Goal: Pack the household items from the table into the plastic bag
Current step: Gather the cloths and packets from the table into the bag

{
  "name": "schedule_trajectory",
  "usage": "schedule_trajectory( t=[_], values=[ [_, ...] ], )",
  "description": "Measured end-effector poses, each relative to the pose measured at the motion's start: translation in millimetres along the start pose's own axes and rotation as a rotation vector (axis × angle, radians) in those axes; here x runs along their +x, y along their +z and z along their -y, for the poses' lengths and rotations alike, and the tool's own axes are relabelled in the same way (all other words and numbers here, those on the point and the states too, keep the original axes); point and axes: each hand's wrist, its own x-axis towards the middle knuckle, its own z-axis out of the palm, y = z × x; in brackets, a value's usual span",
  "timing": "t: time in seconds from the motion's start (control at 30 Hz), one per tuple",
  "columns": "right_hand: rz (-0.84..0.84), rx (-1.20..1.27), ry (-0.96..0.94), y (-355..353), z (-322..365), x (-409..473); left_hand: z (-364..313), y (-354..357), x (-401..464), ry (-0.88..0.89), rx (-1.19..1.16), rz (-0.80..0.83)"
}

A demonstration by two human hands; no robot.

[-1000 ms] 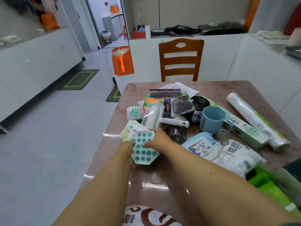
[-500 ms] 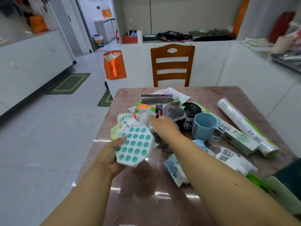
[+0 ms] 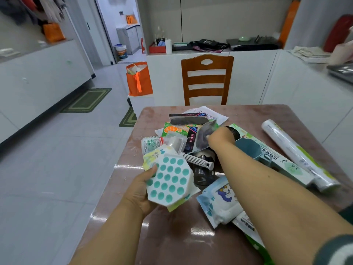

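Note:
My left hand (image 3: 140, 190) holds a white hexagonal pack with teal dots (image 3: 169, 179) above the near left part of the brown table (image 3: 172, 236). My right hand (image 3: 221, 137) reaches into the pile and pinches a clear packet with a dark pad inside (image 3: 203, 137). Around it lie a white razor-like handle (image 3: 198, 161), a blue-grey cup (image 3: 248, 149), a wet-wipes pack (image 3: 219, 201), a long green-white box (image 3: 282, 161) and a roll of plastic film (image 3: 294, 152). A green plastic edge (image 3: 259, 247) shows at the lower right; whether it is the bag I cannot tell.
A wooden chair (image 3: 207, 79) stands at the table's far edge. An orange bag (image 3: 139, 79) sits on a white box to the far left. White cabinets run along the back and both sides. Tiled floor lies left of the table.
My left hand lifted the dotted pack off the table and keeps it raised. My right hand let go of it and reached forward into the pile, closing on the dark packet.

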Motion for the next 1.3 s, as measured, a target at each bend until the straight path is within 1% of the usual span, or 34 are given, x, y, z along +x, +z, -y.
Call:
schedule_trajectory(
  t=[0.07,0.1,0.13,0.17,0.2,0.23,0.27,0.3,0.37,0.43,0.5,0.57,0.63,0.77,0.83,0.93,1.0,1.03,1.1,1.13,1.17,1.23,1.3],
  values=[
    [-0.052,0.125,-0.077,-18,3,-10,1,1,0,-0.011,-0.009,-0.021],
    [-0.092,0.251,-0.123,-29,4,-15,1,1,-1,-0.014,-0.019,-0.028],
    [-0.106,0.438,-0.153,-40,5,-24,2,0,-1,-0.017,-0.024,-0.036],
    [-0.062,0.685,-0.149,-51,5,-34,3,0,-2,-0.022,-0.029,-0.034],
    [0.048,0.926,-0.129,-60,5,-47,4,0,-3,-0.030,-0.037,-0.035],
    [0.180,1.090,-0.113,-64,4,-60,5,0,-4,-0.041,-0.050,-0.031],
    [0.293,1.137,-0.107,-61,0,-73,5,1,-4,-0.051,-0.064,-0.028],
    [0.359,1.071,-0.111,-53,-5,-86,6,2,-4,-0.058,-0.074,-0.021],
    [0.373,0.797,-0.116,-27,-18,-110,6,6,-5,-0.045,-0.100,0.014],
    [0.343,0.589,-0.144,-5,-30,-123,6,8,-5,-0.025,-0.159,0.038],
    [0.306,0.459,-0.195,8,-36,-122,5,9,-6,-0.002,-0.179,0.029],
    [0.262,0.360,-0.256,11,-35,-121,3,8,-6,0.037,-0.141,0.002],
    [0.265,0.339,-0.296,11,-29,-121,-1,12,-7,0.057,-0.068,-0.004],
    [0.345,0.493,-0.256,-5,-9,-102,-15,12,0,0.078,-0.016,-0.058],
    [0.315,0.590,-0.234,-12,5,-69,-26,12,6,0.108,-0.016,-0.053],
    [0.241,0.666,-0.165,-13,29,-6,-42,15,16,0.137,0.004,-0.043],
    [0.234,0.668,-0.120,-8,48,33,-52,19,25,0.136,-0.004,-0.041],
    [0.227,0.608,-0.105,-2,56,50,-55,21,29,0.133,-0.008,-0.036],
    [0.163,0.404,-0.108,14,68,83,-62,22,37,0.123,-0.003,-0.037],
    [0.152,0.284,-0.142,22,74,94,-63,21,40,0.116,0.007,-0.045],
    [0.131,0.168,-0.220,33,77,103,-65,20,44,0.110,0.018,-0.048],
    [0.199,-0.018,-0.273,52,81,112,-67,18,50,0.103,0.038,-0.055],
    [0.317,-0.176,-0.309,68,83,116,-67,16,55,0.097,0.049,-0.067]
  ],
)
